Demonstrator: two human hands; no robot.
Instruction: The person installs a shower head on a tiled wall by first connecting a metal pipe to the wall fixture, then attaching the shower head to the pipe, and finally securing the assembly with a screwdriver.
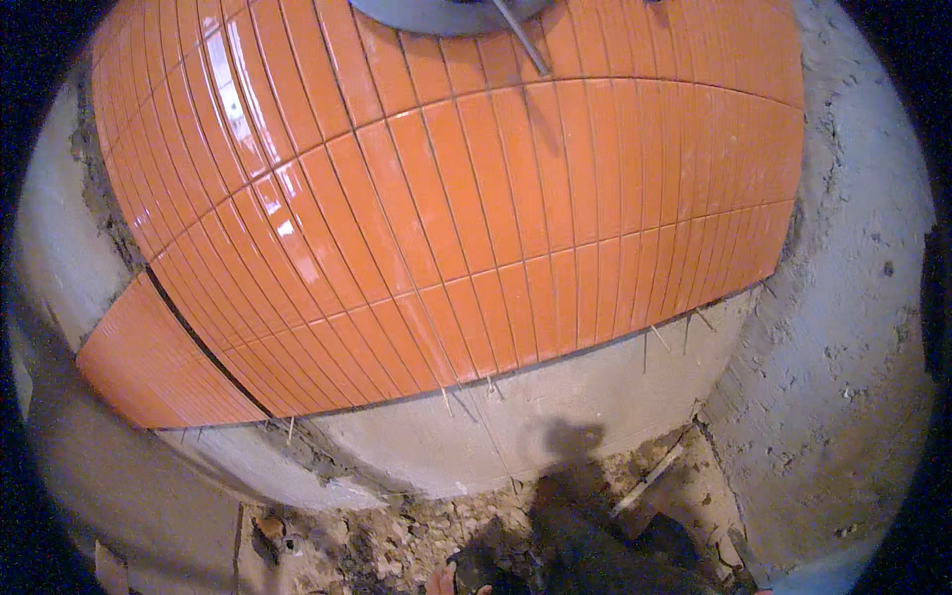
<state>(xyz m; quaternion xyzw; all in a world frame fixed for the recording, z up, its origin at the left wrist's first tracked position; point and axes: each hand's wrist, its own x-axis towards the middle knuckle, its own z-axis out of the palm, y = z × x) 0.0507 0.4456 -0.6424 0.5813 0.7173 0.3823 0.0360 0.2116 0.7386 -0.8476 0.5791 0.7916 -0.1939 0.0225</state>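
Note:
A wall of narrow glossy orange tiles (446, 198) fills most of the view, set in rows with dark joints. Bare grey render (555, 407) runs under the lowest row. A separate orange tile sheet (149, 367) sits at the lower left, split from the rest by a dark gap. Thin sticks (656, 337) poke out below the bottom tile edge. At the lower edge a few fingertips, probably my left hand (446, 583), show beside a dark object (565, 555). I cannot tell whether they hold it. My right hand is out of view.
Rough grey plaster (853, 327) covers the right wall. Rubble and broken mortar (397, 545) lie on the floor below. A grey round fitting (446, 10) with a metal rod (521, 35) sits at the top edge. A pale strip (650, 476) lies in the debris.

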